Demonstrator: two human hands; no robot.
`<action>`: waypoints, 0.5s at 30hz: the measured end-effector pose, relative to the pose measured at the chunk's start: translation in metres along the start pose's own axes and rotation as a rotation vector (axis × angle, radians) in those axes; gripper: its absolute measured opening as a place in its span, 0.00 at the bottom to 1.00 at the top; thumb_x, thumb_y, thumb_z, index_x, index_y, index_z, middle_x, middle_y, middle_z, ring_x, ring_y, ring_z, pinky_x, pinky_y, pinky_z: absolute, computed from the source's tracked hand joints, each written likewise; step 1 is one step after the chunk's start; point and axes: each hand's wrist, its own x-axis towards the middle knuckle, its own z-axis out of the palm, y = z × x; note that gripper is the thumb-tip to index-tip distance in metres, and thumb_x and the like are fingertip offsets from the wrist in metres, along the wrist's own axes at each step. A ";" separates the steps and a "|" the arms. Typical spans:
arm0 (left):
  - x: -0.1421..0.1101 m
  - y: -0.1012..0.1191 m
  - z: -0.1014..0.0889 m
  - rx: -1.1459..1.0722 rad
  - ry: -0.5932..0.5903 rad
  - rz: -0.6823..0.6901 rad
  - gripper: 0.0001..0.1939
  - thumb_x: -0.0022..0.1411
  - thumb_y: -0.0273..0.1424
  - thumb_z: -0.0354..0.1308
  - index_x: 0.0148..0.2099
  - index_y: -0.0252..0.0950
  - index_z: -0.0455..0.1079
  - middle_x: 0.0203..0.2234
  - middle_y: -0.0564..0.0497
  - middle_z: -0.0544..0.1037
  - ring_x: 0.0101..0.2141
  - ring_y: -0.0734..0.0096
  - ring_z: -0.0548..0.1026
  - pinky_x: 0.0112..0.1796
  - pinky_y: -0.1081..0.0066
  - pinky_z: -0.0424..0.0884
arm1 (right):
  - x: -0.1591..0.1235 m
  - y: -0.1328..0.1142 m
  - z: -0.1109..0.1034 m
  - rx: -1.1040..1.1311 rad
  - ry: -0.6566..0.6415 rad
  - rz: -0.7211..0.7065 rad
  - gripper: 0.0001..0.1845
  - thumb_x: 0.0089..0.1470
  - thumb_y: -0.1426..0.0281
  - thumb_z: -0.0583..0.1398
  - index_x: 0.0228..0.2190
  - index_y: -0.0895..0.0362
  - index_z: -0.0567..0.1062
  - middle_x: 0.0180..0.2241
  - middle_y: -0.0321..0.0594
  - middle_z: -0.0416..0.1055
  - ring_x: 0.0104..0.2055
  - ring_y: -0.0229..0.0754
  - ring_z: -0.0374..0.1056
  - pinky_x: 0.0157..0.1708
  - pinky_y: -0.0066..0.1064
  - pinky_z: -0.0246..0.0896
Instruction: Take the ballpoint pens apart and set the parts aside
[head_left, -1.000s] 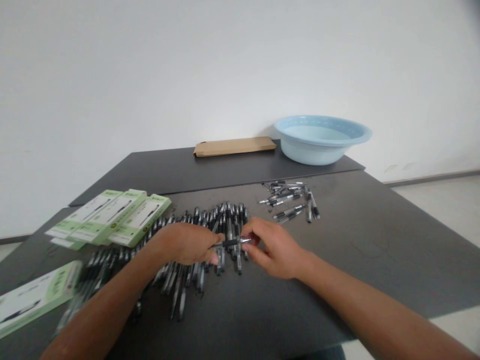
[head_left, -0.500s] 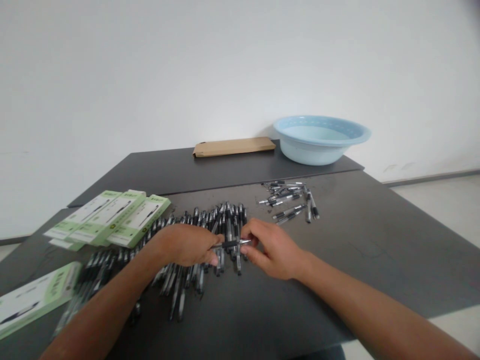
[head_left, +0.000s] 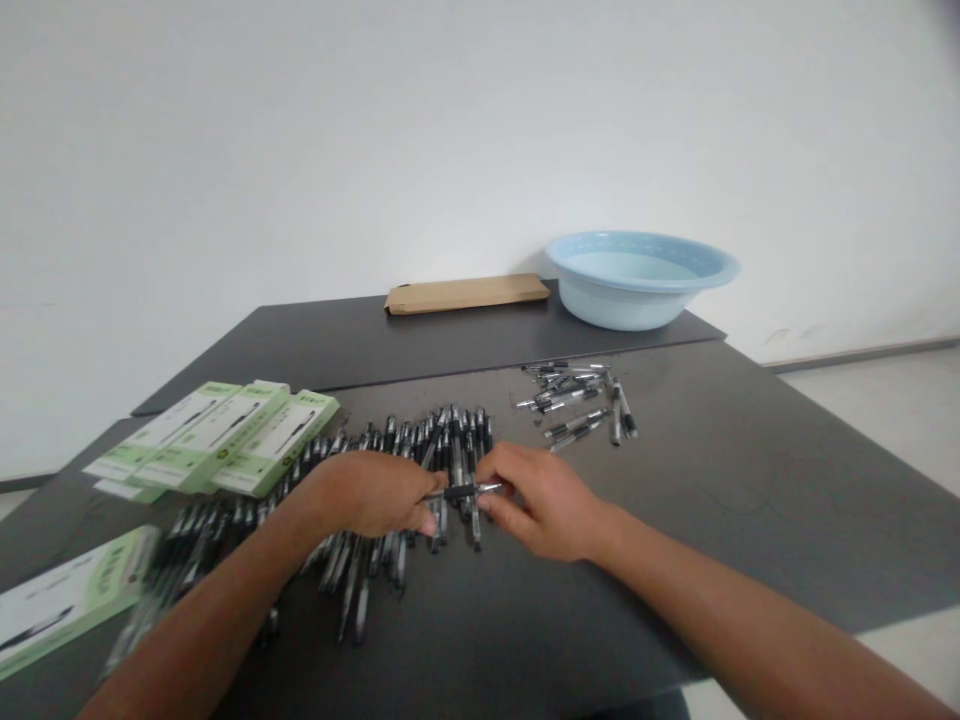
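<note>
Between my two hands a pen [head_left: 460, 491] with a black grip lies level above the table. My left hand [head_left: 379, 492] pinches its left end, thumb below and fingers above. At the silver tip end, my right hand [head_left: 536, 497] has its thumb and forefinger closed on the pen. Beneath and behind them spreads a large heap of pens [head_left: 352, 575], dark-gripped with clear barrels, partly covered by my left forearm. A smaller loose group of pens [head_left: 574, 392] lies farther back to the right.
Green and white pen boxes [head_left: 225, 430] lie stacked at the left, and another box [head_left: 71, 595] is nearer me. A flat brown cardboard piece [head_left: 469, 293] and a light blue basin [head_left: 637, 300] stand at the back of the dark table [head_left: 712, 480], against the wall.
My right hand has shifted very slightly left along the pen's tip end. My left hand keeps its pinch, and the heaps, boxes and basin stay as they were.
</note>
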 end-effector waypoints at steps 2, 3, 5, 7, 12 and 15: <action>0.000 0.000 0.000 -0.005 0.001 0.003 0.20 0.61 0.36 0.51 0.55 0.39 0.66 0.37 0.44 0.80 0.37 0.54 0.76 0.31 0.67 0.68 | 0.000 -0.001 0.000 -0.008 -0.006 -0.016 0.04 0.57 0.68 0.55 0.35 0.56 0.67 0.30 0.38 0.66 0.32 0.39 0.62 0.32 0.28 0.55; 0.000 0.000 0.001 -0.010 0.006 0.001 0.20 0.61 0.36 0.51 0.55 0.39 0.66 0.38 0.44 0.80 0.37 0.54 0.76 0.32 0.67 0.68 | 0.001 -0.001 0.000 -0.011 -0.013 -0.022 0.05 0.58 0.68 0.54 0.34 0.56 0.67 0.30 0.38 0.66 0.32 0.39 0.62 0.32 0.28 0.55; 0.000 -0.001 0.002 -0.018 0.015 0.000 0.19 0.62 0.36 0.51 0.54 0.39 0.66 0.40 0.44 0.79 0.38 0.53 0.76 0.32 0.67 0.68 | 0.001 0.000 0.000 -0.020 -0.028 -0.025 0.07 0.59 0.67 0.53 0.34 0.56 0.68 0.29 0.38 0.65 0.33 0.39 0.62 0.33 0.28 0.56; 0.000 -0.003 0.004 -0.026 0.024 0.007 0.19 0.62 0.36 0.51 0.54 0.39 0.66 0.39 0.44 0.79 0.38 0.53 0.76 0.32 0.66 0.68 | 0.001 0.000 -0.001 -0.029 -0.037 -0.025 0.07 0.60 0.67 0.52 0.34 0.57 0.68 0.30 0.39 0.66 0.33 0.39 0.62 0.33 0.28 0.56; 0.002 -0.009 0.010 -0.032 0.058 0.037 0.21 0.62 0.38 0.50 0.56 0.39 0.65 0.39 0.42 0.80 0.37 0.52 0.77 0.32 0.65 0.69 | 0.001 0.000 -0.003 -0.113 -0.021 -0.041 0.10 0.60 0.64 0.52 0.37 0.57 0.68 0.32 0.40 0.67 0.34 0.40 0.62 0.35 0.30 0.55; 0.003 -0.010 0.011 -0.032 0.068 0.033 0.22 0.62 0.38 0.50 0.57 0.37 0.64 0.41 0.40 0.79 0.39 0.50 0.76 0.34 0.63 0.69 | 0.000 0.000 -0.004 -0.180 -0.025 -0.057 0.12 0.61 0.63 0.50 0.35 0.56 0.69 0.31 0.40 0.67 0.33 0.41 0.62 0.35 0.31 0.54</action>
